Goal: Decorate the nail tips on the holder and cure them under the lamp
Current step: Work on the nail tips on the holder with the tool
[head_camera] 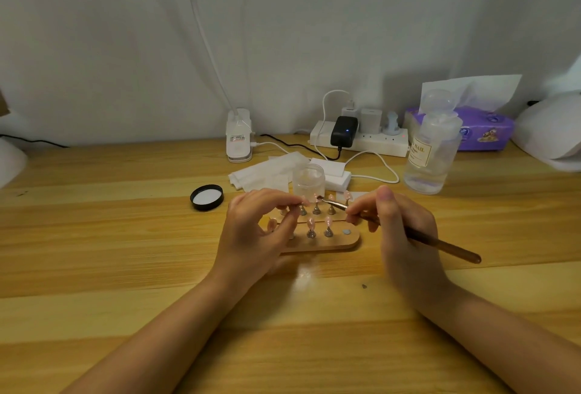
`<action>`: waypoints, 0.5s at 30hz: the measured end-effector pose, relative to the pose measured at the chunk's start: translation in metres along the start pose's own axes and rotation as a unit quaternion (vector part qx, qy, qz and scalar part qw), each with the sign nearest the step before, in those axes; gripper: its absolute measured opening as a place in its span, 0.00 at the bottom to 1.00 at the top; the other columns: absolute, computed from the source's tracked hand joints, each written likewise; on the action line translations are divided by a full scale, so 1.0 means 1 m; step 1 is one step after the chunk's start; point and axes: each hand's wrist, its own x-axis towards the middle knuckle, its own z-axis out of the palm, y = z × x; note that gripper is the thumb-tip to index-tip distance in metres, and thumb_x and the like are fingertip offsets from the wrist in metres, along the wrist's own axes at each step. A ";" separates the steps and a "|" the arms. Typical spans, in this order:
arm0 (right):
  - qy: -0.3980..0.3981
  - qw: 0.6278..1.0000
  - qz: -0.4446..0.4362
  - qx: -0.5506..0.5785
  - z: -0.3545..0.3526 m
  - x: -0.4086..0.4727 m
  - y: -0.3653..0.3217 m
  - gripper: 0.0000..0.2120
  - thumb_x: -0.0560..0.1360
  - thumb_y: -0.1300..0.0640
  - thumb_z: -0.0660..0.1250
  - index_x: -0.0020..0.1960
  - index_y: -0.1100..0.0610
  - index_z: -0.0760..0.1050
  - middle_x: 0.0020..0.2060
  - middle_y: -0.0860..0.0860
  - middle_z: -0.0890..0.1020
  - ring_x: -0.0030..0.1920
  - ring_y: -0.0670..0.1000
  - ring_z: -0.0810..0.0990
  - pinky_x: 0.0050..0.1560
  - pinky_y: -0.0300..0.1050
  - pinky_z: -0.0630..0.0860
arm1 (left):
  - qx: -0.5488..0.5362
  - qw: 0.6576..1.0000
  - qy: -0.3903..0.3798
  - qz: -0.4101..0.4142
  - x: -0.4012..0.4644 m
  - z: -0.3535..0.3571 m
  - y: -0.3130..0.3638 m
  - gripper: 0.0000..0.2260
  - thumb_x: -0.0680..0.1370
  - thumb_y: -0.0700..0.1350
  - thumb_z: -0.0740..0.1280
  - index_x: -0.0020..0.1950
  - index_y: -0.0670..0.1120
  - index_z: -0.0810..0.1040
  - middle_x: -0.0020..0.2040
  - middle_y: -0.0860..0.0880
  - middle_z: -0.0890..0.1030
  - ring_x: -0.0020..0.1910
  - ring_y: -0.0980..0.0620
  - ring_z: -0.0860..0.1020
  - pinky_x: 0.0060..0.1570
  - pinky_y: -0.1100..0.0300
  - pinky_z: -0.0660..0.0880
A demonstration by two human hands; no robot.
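Observation:
A wooden oval holder (345, 243) lies on the table with several pink nail tips (328, 222) standing on small metal stands in two rows. My left hand (256, 230) hovers over the holder's left end and pinches one nail tip stand in the back row between thumb and fingertips. My right hand (399, 230) grips a brown-handled nail brush (440, 244); its tip reaches a back-row nail tip near the left fingertips. A white curing lamp (553, 133) sits at the far right edge, partly cut off.
Behind the holder stand a small clear jar (308, 178), its black lid (207, 197), white wipes (270, 170) and a white foam block (333, 173). A clear liquid bottle (432, 148), purple tissue pack (484, 129), power strip (361, 139) and white device (239, 136) line the back.

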 end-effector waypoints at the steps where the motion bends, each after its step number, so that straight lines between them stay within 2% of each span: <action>1: 0.001 1.000 0.001 0.000 -0.001 0.000 0.000 0.18 0.77 0.49 0.50 0.37 0.47 0.76 0.33 0.46 0.80 0.38 0.42 0.78 0.42 0.49 0.70 | -0.001 1.000 0.003 -0.001 0.000 0.000 0.000 0.07 0.71 0.39 0.71 0.47 0.48 0.81 0.44 0.59 0.80 0.46 0.60 0.77 0.51 0.41 0.72; 3: 0.002 1.000 -0.001 0.000 -0.001 0.000 0.001 0.17 0.77 0.50 0.50 0.37 0.48 0.76 0.32 0.44 0.80 0.38 0.42 0.78 0.43 0.50 0.70 | -0.004 1.000 0.009 -0.005 0.000 0.000 0.000 0.10 0.70 0.38 0.72 0.47 0.49 0.80 0.43 0.62 0.78 0.46 0.60 0.77 0.51 0.40 0.72; 6: -0.001 1.000 -0.013 -0.004 -0.001 0.001 0.000 0.16 0.77 0.50 0.51 0.39 0.48 0.75 0.33 0.42 0.79 0.39 0.42 0.78 0.43 0.50 0.71 | -0.015 1.000 0.003 -0.007 0.001 -0.001 0.001 0.07 0.70 0.42 0.70 0.47 0.49 0.80 0.43 0.61 0.79 0.46 0.60 0.77 0.51 0.40 0.72; 10: -0.028 0.997 -0.064 -0.035 0.001 0.000 0.001 0.15 0.78 0.53 0.51 0.40 0.49 0.75 0.36 0.39 0.78 0.42 0.38 0.76 0.44 0.44 0.70 | -0.024 0.999 -0.001 -0.027 0.000 -0.001 0.002 0.06 0.70 0.45 0.70 0.45 0.48 0.81 0.42 0.59 0.80 0.46 0.59 0.77 0.52 0.41 0.72; 12: -0.035 0.993 -0.100 -0.057 0.001 0.000 0.002 0.17 0.80 0.51 0.50 0.41 0.51 0.75 0.37 0.38 0.76 0.43 0.36 0.75 0.46 0.40 0.70 | -0.029 0.999 -0.001 -0.033 0.001 -0.002 0.004 0.06 0.69 0.47 0.69 0.44 0.48 0.81 0.41 0.59 0.80 0.45 0.59 0.78 0.51 0.42 0.72; 15: -0.042 0.984 -0.155 -0.077 0.003 0.000 0.003 0.19 0.81 0.49 0.48 0.42 0.51 0.75 0.37 0.41 0.77 0.43 0.36 0.75 0.49 0.38 0.68 | -0.029 0.999 0.002 -0.034 0.001 -0.001 0.003 0.05 0.69 0.42 0.71 0.43 0.48 0.80 0.40 0.60 0.79 0.43 0.58 0.77 0.50 0.42 0.73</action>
